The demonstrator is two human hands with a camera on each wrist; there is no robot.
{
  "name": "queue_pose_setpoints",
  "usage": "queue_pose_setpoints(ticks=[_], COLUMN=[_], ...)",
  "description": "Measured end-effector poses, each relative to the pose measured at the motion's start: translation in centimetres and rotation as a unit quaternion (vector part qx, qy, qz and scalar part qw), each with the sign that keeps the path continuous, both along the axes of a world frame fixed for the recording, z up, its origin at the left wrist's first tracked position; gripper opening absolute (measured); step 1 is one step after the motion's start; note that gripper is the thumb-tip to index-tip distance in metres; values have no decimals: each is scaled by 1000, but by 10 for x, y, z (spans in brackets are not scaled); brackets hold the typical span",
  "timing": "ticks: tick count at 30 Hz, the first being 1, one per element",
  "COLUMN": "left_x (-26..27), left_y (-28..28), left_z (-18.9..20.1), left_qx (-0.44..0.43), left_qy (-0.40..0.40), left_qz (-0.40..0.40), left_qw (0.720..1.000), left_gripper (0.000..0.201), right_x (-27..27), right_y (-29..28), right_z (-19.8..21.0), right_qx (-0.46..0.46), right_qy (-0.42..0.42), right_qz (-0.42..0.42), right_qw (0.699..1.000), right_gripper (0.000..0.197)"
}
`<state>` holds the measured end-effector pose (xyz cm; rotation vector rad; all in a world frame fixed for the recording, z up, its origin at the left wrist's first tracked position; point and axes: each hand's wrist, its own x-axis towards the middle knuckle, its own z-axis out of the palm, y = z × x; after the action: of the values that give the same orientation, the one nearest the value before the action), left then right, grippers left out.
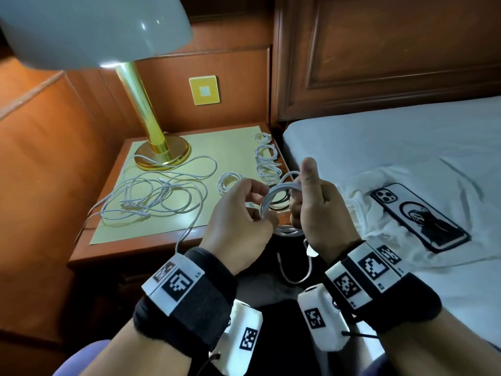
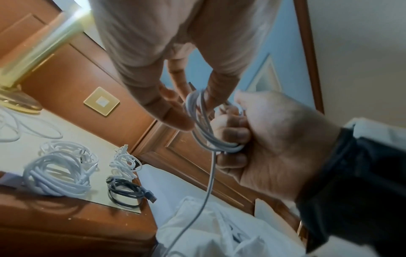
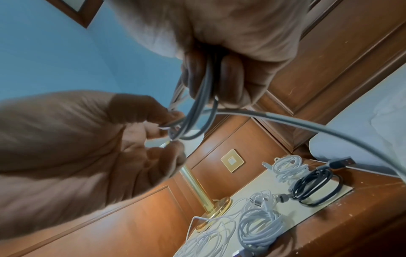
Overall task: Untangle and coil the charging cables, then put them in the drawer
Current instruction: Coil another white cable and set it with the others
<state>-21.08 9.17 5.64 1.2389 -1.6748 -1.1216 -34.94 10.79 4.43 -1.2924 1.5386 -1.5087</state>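
Right hand [image 1: 317, 210]: fingers curled round a white cable coil [image 1: 279, 204], thumb pointing up; it grips the loops above the near right corner of the counter [image 1: 113, 245].
Left hand [image 1: 241, 221]: at 9 o'clock from the right hand, fingers and thumb pinching the other side of the same coil.
Free tail: one strand of this cable hangs down from the right hand, toward 6 o'clock.
Phone [image 1: 418, 217]: lies on the white bed [image 1: 406, 147], at 3 o'clock from the hands.
Black cable coil [image 2: 125, 193]: on the counter's right edge, just beyond the hands.
Coiled white cables [image 1: 267, 158]: a row along the right edge toward 12 o'clock, one more coil [image 1: 229, 181] beside it.
Tangled white cables [image 1: 157, 191]: loose loops on the counter at 10 o'clock, reaching the lamp [image 1: 160, 147] base.
Drawer: I cannot tell where it is.
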Motion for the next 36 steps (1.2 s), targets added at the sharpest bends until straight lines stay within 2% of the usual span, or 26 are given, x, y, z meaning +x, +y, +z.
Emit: queue_pose_setpoints(ticks=[3,7,10,13,17,18,20,22,24,27,30,32,33,36], left_x=[2,9,12,14,21,24,27,29,29,27,25,25,24,28], left_y=[0,-4,-8,-9,-14,-14,-15,-14,-12,-6,2,7,7,4], left_z=[0,0,3,11,12,10,10,12,14,16,16,16,16,22], left_qx=[11,17,75,132,130,123,98,91,125,152,112,53,37,82], left_qy=[43,50,117,185,177,174,170,183,225,290,250,192,189,281], left_qz=[30,38,28,-5,2,4,1,-4,-12,-43,-91,-134,-148,-156], left_qw=[999,998,990,974,976,977,981,979,966,944,958,971,970,943], left_gripper=[24,16,18,11,10,10,9,29,46,50,36,28,27,32], right_x=[-3,-10,-12,-12,-11,-10,-10,-12,-14,-13,-11,-14,-15,-24], right_y=[-3,-4,-3,-4,-5,-5,-5,-4,-2,-1,-1,-4,-5,-8], right_z=[3,9,12,12,9,10,13,15,16,16,16,14,14,15], right_qx=[10,31,30,23,50,61,81,95,103,102,59,27,7,-71], right_qy=[17,-62,-104,-101,-61,-78,-169,-254,-298,-339,-312,-272,-243,-129], right_qz=[-13,5,11,1,-10,-4,14,40,66,77,37,1,-13,-37], right_qw=[1000,998,994,995,997,995,982,962,947,932,948,962,970,988], right_gripper=[63,59,57,54,62,60,51,44,42,44,46,48,50,53])
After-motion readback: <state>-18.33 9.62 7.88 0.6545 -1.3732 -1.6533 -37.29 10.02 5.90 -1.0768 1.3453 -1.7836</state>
